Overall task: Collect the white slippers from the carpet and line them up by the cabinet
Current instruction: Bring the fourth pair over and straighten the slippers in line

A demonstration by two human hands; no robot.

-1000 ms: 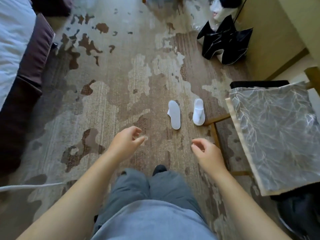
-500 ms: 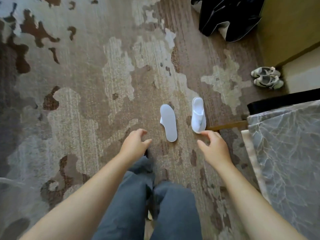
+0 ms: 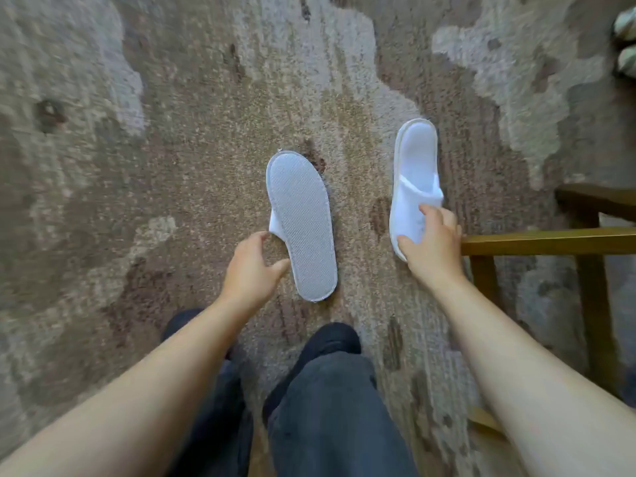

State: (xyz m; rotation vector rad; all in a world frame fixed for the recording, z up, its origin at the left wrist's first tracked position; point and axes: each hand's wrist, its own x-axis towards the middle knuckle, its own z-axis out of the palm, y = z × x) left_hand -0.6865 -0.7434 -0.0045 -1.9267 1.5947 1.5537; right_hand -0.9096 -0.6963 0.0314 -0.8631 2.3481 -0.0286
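A: Her right hand (image 3: 432,241) curls onto the upright slipper (image 3: 414,177) on the carpet (image 3: 172,166), beside the chair rail (image 3: 547,241).

B: Left hand (image 3: 249,266), fingers spread, merely touches the overturned slipper (image 3: 301,225); it could slide away, ungripped.

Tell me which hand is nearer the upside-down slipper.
Left. The left hand reaches its edge, thumb beside the upside-down slipper; the right hand is away, on the upright slipper.

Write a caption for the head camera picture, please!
Right hand grasps the upright slipper; left hand reaches the flipped slipper.
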